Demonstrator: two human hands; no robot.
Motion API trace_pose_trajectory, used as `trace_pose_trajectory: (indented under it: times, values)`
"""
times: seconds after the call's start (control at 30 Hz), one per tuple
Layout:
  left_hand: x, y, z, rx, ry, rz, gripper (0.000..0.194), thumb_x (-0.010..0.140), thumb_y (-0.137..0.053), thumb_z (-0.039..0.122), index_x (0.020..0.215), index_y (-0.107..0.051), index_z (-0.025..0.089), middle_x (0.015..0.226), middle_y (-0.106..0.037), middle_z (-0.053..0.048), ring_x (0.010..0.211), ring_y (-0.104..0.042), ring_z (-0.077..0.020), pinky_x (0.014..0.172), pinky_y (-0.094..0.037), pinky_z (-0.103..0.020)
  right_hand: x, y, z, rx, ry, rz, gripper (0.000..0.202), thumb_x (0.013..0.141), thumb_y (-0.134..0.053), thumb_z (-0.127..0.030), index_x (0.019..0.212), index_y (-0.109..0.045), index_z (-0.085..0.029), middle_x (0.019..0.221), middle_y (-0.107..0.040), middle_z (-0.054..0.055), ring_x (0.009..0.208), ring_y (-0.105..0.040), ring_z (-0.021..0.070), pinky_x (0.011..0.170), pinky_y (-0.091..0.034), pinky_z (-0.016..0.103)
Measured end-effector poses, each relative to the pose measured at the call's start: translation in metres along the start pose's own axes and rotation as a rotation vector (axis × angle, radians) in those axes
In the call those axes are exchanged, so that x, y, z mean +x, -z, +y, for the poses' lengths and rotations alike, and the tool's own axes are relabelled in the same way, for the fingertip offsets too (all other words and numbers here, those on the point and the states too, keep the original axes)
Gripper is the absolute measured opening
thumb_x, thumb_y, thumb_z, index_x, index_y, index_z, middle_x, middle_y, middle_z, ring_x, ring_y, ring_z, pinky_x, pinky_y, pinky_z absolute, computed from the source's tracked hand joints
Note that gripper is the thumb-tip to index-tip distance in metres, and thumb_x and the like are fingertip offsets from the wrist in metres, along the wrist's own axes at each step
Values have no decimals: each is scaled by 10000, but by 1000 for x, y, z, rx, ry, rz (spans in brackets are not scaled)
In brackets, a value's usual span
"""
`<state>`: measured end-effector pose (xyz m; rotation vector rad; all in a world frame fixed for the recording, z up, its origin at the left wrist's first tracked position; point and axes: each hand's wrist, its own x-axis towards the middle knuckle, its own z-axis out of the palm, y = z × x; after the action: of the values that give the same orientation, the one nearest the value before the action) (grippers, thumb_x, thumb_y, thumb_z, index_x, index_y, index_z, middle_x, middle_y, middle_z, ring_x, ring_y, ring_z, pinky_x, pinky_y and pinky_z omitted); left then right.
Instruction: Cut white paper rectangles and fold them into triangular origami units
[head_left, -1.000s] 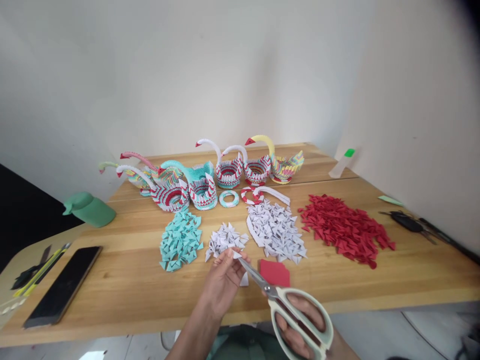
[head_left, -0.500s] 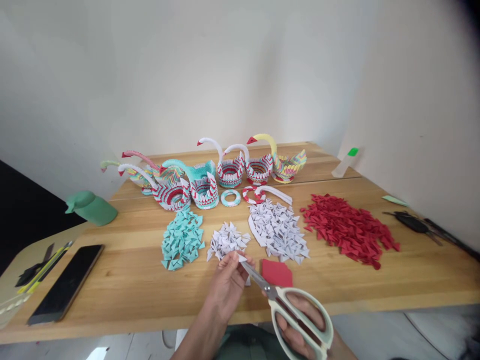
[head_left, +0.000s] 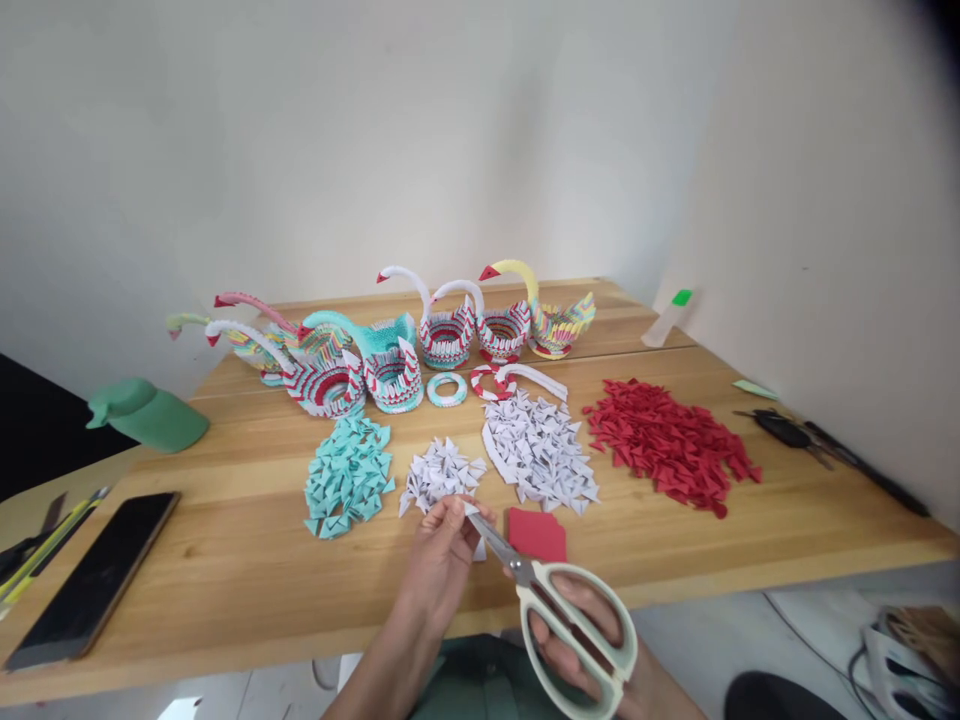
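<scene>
My left hand (head_left: 439,555) pinches a small white folded paper triangle (head_left: 469,509) between thumb and fingers. My right hand (head_left: 564,655) has its fingers through the cream handles of a pair of scissors (head_left: 523,574). Their blades point up and left, with the tips at the white triangle; whether they cut into it I cannot tell. Just beyond my left hand lies a small pile of white triangles (head_left: 439,472). To the right of the blades is a red paper square (head_left: 536,535). Part of another white piece (head_left: 480,550) shows behind the blades.
Piles of teal (head_left: 346,480), white (head_left: 541,450) and red triangles (head_left: 667,440) spread across the wooden table (head_left: 247,560). Behind them stand several folded-paper swans (head_left: 394,380) and two paper rings (head_left: 447,390). A phone (head_left: 94,580) and a green bottle (head_left: 150,415) are at left, keys (head_left: 784,428) at right.
My view has turned slightly right, so everything sits further left in the picture. Both hands keep the same hold, and the scissor tips stay at the white triangle.
</scene>
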<state>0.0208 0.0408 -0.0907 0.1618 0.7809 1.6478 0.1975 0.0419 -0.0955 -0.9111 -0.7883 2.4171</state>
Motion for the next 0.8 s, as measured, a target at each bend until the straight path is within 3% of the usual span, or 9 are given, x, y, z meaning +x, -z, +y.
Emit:
trace_pose_trajectory:
  times: [0.23,0.4,0.57,0.7,0.8]
  values:
    - [-3,-1,3,89,-40,13,331,626,-876,369,690,-650,135,685,-682,-35,682,-642,-151,658,-507,-241,-5,-18,-9,27,13,-84,512,726,-644,-674,768,-649,-164,511,-528,-10,386,-410,67,328,-239,140]
    - [-4,-2,6,112,-22,13,338,624,-875,376,694,-651,132,660,-677,-38,655,-633,-146,628,-497,-233,-2,-17,-3,-38,27,-144,545,722,-616,-708,765,-654,-166,488,-498,-15,381,-401,74,334,-251,149]
    - [-2,1,9,84,-53,40,335,592,-894,360,688,-667,133,662,-680,-26,647,-641,-144,637,-516,-242,0,-7,6,-145,126,-94,469,774,-611,-650,845,-685,-192,565,-578,9,403,-438,94,366,-315,180]
    - [0,2,12,22,-47,76,346,552,-916,342,676,-666,138,665,-690,-24,660,-656,-152,659,-530,-250,-5,-8,-2,-268,171,-81,375,770,-705,-519,996,-698,-220,726,-669,38,464,-503,87,423,-367,173]
    - [1,1,14,-25,-44,86,351,533,-928,322,674,-666,135,666,-693,-23,666,-658,-148,698,-541,-253,-9,-14,-11,-279,163,-52,414,742,-735,-512,1050,-699,-238,731,-674,38,482,-519,87,450,-386,174]
